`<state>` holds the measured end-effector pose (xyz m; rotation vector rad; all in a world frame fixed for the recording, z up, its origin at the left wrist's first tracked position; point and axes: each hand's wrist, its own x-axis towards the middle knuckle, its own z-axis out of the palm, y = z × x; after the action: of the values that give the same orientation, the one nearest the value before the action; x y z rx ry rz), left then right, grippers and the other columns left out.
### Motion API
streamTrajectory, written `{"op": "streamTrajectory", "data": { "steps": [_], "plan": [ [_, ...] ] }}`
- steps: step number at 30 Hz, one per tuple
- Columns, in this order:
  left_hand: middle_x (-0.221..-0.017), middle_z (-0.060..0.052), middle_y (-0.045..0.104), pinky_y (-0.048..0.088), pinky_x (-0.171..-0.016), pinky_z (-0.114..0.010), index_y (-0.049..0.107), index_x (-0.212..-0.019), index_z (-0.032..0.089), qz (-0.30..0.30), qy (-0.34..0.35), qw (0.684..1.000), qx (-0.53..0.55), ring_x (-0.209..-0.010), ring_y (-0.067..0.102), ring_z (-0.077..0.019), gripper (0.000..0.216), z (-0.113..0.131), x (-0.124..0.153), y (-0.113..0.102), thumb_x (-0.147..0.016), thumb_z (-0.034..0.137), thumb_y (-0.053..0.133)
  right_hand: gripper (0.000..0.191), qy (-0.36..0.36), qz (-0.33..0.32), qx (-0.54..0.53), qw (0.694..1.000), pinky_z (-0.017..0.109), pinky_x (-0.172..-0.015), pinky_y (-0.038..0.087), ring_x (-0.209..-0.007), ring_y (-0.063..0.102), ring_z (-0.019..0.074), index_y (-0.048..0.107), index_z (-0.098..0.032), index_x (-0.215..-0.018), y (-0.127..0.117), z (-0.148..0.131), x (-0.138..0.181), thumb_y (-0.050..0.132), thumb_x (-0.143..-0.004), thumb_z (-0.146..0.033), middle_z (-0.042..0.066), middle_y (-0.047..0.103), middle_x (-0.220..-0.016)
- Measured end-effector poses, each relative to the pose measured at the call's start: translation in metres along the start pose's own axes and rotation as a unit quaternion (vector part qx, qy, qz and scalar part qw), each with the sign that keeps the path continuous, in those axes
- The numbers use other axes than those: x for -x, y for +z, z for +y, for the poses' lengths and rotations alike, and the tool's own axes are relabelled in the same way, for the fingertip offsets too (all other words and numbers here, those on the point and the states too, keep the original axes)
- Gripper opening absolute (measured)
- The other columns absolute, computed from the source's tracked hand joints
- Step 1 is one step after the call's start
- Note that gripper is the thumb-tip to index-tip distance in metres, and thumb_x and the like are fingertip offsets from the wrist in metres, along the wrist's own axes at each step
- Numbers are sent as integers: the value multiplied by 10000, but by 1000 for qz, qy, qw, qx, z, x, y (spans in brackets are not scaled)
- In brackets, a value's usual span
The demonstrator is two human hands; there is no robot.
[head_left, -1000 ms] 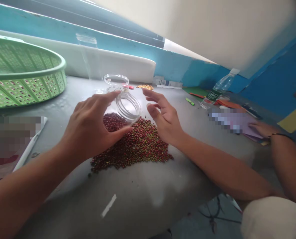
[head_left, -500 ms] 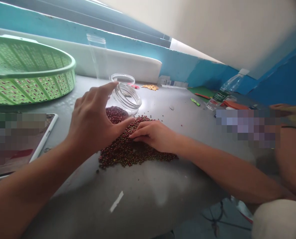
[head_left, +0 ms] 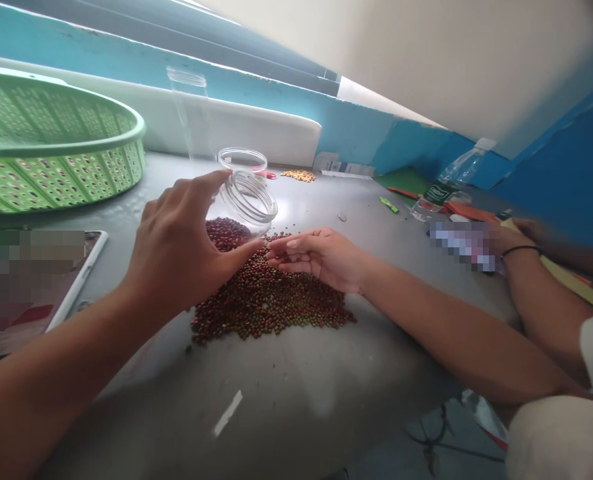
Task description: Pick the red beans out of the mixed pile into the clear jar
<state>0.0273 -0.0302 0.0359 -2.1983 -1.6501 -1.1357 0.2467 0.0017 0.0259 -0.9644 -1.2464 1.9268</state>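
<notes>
My left hand (head_left: pixel 176 247) has its grip round the jar (head_left: pixel 244 203), tipped over by the beans (head_left: pixel 276 307) on the desk (head_left: pixel 301 400). My right hand (head_left: pixel 326 257) is above the pile, fingers pinched close; I can't tell if it has any. I think I'm picking beans, so next the pinch must reach the jar's mouth.

we get soft daylight from the window strip (head_left: pixel 371 100) above, with glare on the clear jar (head_left: pixel 250 200) and a pale sheen on the grey table (head_left: pixel 301 393). edges bow from the wide lens, and the co-worker's hand (head_left: pixel 531 230) at far right is blurred.
</notes>
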Motion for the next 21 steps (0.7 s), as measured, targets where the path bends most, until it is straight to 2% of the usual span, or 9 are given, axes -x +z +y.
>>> {"op": "streamTrajectory", "data": {
  "steps": [8, 16, 21],
  "plan": [
    [-1282, -96, 583, 464, -1053, -614, 351, -1424, 344, -11, 4, 1000, -2, -1213, 564, -373, 739, -2, 0, 2, -787, 606, 618, 345, -3, -21, 13, 1000, 314, -974, 557, -925, 716, 147, 772, -124, -962, 3, 1, 1, 535, -759, 22, 93, 755, -1006],
    [-1313, -89, 572, 452, -1054, -646, 334, -1434, 360, -15, 2, 1000, 0, -1237, 549, -387, 752, -2, 1, 3, -783, 592, 629, 418, -16, -59, 21, 998, 309, -1005, 533, -953, 699, 131, 779, -174, -988, 1, 4, 1, 603, -676, 40, 47, 762, -1000],
    [-1312, -111, 575, 448, -1061, -641, 359, -1433, 319, -18, 0, 1000, 2, -1229, 552, -401, 765, -1, 0, 2, -779, 637, 594, 445, -28, -76, 17, 997, 329, -986, 541, -939, 710, 136, 769, -186, -1013, 0, 5, 1, 609, -658, 30, 36, 767, -987]
  ]
}}
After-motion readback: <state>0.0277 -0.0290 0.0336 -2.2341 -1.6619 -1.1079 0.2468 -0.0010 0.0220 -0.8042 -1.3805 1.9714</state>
